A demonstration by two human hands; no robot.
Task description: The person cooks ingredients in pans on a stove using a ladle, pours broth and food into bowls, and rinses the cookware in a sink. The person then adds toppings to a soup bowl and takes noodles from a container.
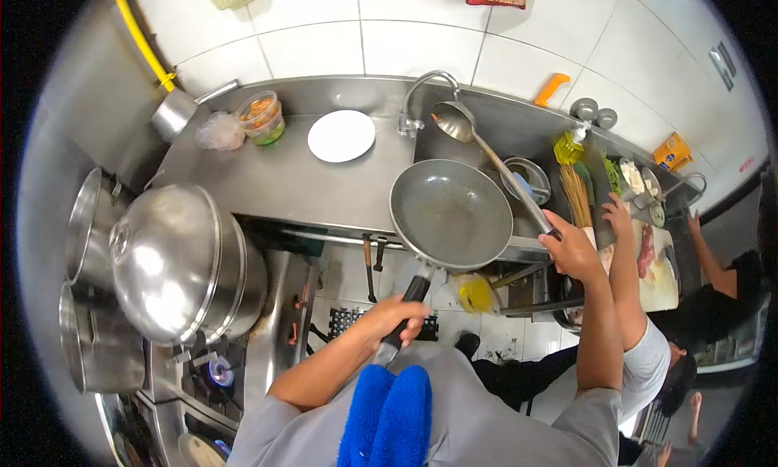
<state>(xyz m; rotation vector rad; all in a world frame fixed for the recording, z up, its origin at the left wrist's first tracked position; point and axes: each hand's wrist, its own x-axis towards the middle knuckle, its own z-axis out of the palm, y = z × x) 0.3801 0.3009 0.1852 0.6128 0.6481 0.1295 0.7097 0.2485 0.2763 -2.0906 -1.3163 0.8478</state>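
My left hand (395, 319) is wrapped round the black handle of a dark grey frying pan (450, 212), whose inside faces up with nothing but small specks on it. The pan hangs over the front edge of the steel counter. In my right hand (574, 247) is the dark grip of a long metal ladle (455, 122). The ladle's bowl is up beyond the pan's far rim, beside the faucet (411, 119), with a small orange bit on its edge. A white plate (341, 136) lies on the counter to the left of the faucet.
Left are a large domed steel pot (174, 260) and a lit burner (220, 371). Plastic tubs of food (260, 117) stand at the back. At right, a co-worker's hand (617, 216) is near a cutting board (660, 281) with meat. A soap bottle (570, 146) stands behind.
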